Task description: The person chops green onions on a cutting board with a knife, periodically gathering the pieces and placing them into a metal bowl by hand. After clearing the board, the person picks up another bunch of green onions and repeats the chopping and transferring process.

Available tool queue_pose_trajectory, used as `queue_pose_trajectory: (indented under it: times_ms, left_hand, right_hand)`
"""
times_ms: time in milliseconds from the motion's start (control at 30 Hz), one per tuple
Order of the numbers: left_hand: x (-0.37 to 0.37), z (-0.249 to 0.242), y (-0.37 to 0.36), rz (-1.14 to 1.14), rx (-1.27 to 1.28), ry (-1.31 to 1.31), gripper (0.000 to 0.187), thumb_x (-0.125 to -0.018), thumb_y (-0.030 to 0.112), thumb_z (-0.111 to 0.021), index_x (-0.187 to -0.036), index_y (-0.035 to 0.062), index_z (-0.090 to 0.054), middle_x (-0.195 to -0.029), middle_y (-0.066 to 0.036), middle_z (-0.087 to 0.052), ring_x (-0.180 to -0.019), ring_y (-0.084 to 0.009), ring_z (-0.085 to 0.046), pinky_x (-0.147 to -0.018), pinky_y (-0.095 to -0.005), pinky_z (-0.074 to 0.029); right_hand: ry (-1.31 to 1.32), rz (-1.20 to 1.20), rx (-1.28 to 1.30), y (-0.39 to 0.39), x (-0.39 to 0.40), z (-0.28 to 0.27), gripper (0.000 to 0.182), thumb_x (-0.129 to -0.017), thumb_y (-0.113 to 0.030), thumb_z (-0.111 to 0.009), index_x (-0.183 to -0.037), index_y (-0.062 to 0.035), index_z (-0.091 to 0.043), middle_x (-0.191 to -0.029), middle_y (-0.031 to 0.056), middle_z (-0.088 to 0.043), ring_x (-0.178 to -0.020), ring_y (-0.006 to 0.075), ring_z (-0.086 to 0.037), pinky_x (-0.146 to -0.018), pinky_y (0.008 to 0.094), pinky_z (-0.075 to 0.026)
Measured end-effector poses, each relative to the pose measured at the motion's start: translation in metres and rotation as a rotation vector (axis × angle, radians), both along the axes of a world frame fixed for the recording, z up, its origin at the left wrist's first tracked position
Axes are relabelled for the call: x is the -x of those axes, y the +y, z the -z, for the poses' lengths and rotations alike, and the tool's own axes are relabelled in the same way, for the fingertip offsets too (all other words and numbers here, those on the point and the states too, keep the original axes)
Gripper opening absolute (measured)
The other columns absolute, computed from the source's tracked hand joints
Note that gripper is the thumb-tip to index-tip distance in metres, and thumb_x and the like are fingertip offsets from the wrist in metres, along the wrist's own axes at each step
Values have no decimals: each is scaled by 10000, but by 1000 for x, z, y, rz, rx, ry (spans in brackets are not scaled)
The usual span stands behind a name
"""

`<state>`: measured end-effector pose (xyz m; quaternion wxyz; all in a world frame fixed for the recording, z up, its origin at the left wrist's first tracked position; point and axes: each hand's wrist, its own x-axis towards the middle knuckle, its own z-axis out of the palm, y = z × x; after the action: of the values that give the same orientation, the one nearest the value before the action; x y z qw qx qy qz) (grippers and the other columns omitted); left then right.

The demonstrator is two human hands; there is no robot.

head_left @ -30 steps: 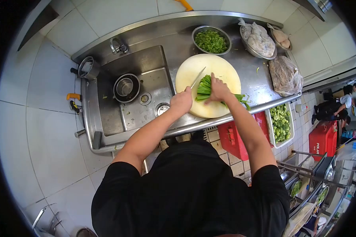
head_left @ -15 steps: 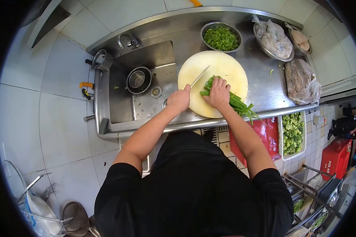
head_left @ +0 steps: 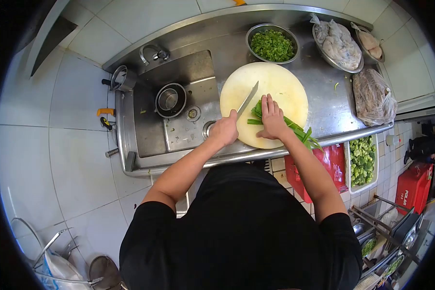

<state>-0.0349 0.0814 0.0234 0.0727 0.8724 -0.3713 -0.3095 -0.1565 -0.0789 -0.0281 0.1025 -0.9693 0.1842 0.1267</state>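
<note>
My left hand (head_left: 224, 129) is closed around the handle of a knife (head_left: 249, 100), its blade slanting up and right over the round white cutting board (head_left: 239, 79). My right hand (head_left: 274, 122) lies flat on a bunch of long green leaves, like scallions (head_left: 299, 129), with fingers stretched forward and thumb out to the left. Some cut green pieces lie just left of that hand, apart from the blade. The leafy ends reach past the board's lower right edge. Part of the bunch is hidden beneath the palm.
Behind the board stands a metal bowl of chopped greens (head_left: 273, 46). On the right are a bowl with a bagged item (head_left: 338, 44) and a large wrapped package (head_left: 373, 99). The sink (head_left: 147, 137) lies left, holding nested bowls (head_left: 170, 100). Below the counter is a broccoli crate (head_left: 361, 162).
The knife has turned so more of its blade face shows. My right hand's fingers have straightened from curled to flat over the bunch. The whole view has shifted slightly.
</note>
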Motion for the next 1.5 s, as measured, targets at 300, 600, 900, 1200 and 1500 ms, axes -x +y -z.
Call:
queue_pose_trajectory:
  times_ms: [300,600,900,1200,1500]
  left_hand:
    - [-5,-4,-3,4,-28,50,312,-864,71,-513,-1156,-3,-429,-1002,-340,-648,-972,-488,-648,-860,-549,-497]
    - [-4,-3,-2,23,-20,46,294,-877,91,-514,-1140,-8,-427,-978,-339,-650,-956,-491,-650,-842,-559,-496]
    - [-11,-4,2,77,-2,-16,289,-892,129,-531,-1125,-6,-427,-917,-343,-647,-914,-501,-644,-820,-569,-490]
    - [-5,-10,10,51,5,-4,261,-914,132,-499,-1134,9,-432,-916,-338,-647,-899,-511,-637,-809,-584,-477]
    - [-4,-1,24,62,-35,-5,245,-938,149,-487,-1137,16,-436,-855,-329,-645,-861,-514,-635,-790,-600,-470]
  right_hand:
    - [-207,191,241,14,-18,43,761,-902,-275,-588,-1487,83,-258,-1399,270,-419,-1176,363,-495,-958,432,-451]
    - [-639,107,107,34,-1,35,546,-919,-190,-540,-1395,62,-453,-1331,287,-453,-1158,408,-513,-979,469,-444]
    - [-767,191,-165,13,-13,18,185,-828,-69,-645,-1002,-35,-701,-853,135,-640,-904,345,-584,-844,433,-493]
    - [-819,205,-349,5,-11,32,114,-806,-111,-667,-888,-34,-645,-897,136,-647,-888,336,-613,-793,426,-517]
    - [-829,158,-74,19,-6,28,107,-810,-107,-653,-895,-43,-634,-888,130,-640,-921,329,-605,-808,417,-519]
